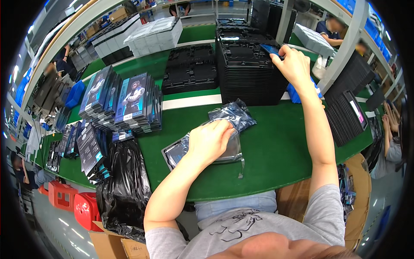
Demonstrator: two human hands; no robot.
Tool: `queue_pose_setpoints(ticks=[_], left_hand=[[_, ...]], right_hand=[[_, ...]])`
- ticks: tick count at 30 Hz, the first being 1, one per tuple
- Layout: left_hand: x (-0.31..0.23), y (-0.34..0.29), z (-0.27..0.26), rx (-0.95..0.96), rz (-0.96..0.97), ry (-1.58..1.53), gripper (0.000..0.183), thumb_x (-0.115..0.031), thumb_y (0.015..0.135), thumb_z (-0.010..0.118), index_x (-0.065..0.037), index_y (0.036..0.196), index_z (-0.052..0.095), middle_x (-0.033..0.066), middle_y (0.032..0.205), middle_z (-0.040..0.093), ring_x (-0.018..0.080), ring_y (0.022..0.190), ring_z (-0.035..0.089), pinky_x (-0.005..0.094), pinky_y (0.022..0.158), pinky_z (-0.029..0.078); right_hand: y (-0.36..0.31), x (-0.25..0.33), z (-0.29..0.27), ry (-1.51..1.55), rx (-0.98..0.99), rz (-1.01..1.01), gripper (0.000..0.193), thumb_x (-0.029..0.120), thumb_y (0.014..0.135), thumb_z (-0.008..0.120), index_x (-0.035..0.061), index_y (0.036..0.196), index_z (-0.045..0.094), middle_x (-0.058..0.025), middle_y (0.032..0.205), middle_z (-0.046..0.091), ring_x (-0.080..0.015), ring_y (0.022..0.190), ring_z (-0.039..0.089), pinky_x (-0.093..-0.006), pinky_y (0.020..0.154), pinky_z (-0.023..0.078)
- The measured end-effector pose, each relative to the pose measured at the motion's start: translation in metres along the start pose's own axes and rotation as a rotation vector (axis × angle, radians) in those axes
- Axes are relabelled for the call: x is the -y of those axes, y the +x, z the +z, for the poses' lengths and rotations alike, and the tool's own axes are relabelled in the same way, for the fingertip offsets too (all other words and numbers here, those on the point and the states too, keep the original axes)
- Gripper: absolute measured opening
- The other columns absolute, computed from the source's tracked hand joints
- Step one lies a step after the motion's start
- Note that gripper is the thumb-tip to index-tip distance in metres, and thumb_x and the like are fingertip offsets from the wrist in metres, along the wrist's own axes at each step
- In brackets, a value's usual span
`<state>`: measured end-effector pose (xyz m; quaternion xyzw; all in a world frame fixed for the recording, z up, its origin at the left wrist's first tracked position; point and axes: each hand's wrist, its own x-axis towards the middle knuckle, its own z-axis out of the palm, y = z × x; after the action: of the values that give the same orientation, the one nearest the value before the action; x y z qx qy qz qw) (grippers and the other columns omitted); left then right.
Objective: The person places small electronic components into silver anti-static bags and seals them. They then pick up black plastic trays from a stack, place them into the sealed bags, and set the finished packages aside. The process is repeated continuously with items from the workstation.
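My left hand point(210, 140) is closed, fingertips pinching a clear, shiny plastic bag point(233, 150) over the green table point(267, 162). Beneath that hand lies a flat tray with a grey rim point(171, 160), partly covered by the forearm. A crumpled silvery antistatic bag point(241, 115) rests just beyond. My right hand point(294, 64) reaches far forward, thumb and fingers gripping a flat dark-blue piece point(270, 48) at the top of a tall stack of black plastic trays point(250, 77). What kind of piece it is, I cannot make out.
Stacks of printed boxes point(131, 101) stand left, beside a black plastic bag point(123, 185) hanging over the edge. A lower black tray stack point(189, 71) sits behind. White trays point(155, 36) are farther back. A metal post point(347, 47) rises right; red stools point(86, 211) stand lower left.
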<state>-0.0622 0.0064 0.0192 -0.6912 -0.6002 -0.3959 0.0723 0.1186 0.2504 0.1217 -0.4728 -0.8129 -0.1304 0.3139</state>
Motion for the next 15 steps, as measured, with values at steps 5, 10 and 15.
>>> queue_pose_setpoints(ticks=[5, 10, 15], left_hand=[[0.001, 0.005, -0.005, -0.005, -0.049, 0.018, 0.007, -0.016, 0.084, 0.070, -0.011, 0.085, 0.066, 0.0040, 0.079, 0.069, 0.0232, 0.067, 0.068, 0.0329, 0.059, 0.053], [0.011, 0.012, -0.021, -0.190, -0.205, -0.086, 0.006, -0.013, 0.090, 0.065, -0.007, 0.088, 0.066, 0.0084, 0.078, 0.068, 0.0189, 0.066, 0.066, 0.0300, 0.061, 0.051], [0.042, 0.017, -0.038, -0.670, -0.373, -0.577, 0.016, -0.019, 0.104, 0.049, -0.005, 0.096, 0.052, -0.0030, 0.078, 0.051, 0.0046, 0.066, 0.045, 0.0205, 0.059, 0.039]], right_hand=[[0.002, 0.001, 0.005, -0.012, -0.031, -0.034, 0.039, 0.048, 0.085, 0.066, 0.0113, 0.097, 0.070, -0.0096, 0.096, 0.066, -0.0304, 0.099, 0.063, -0.0469, 0.087, 0.041], [-0.022, 0.004, 0.007, 0.162, -0.383, -0.278, 0.026, 0.034, 0.085, 0.071, 0.0132, 0.100, 0.071, -0.0051, 0.098, 0.063, -0.0249, 0.102, 0.058, -0.0431, 0.089, 0.038], [-0.105, 0.061, 0.020, 0.570, -0.166, -0.576, 0.010, 0.014, 0.078, 0.074, 0.0103, 0.083, 0.066, -0.0031, 0.085, 0.060, -0.0231, 0.081, 0.060, -0.0357, 0.072, 0.043]])
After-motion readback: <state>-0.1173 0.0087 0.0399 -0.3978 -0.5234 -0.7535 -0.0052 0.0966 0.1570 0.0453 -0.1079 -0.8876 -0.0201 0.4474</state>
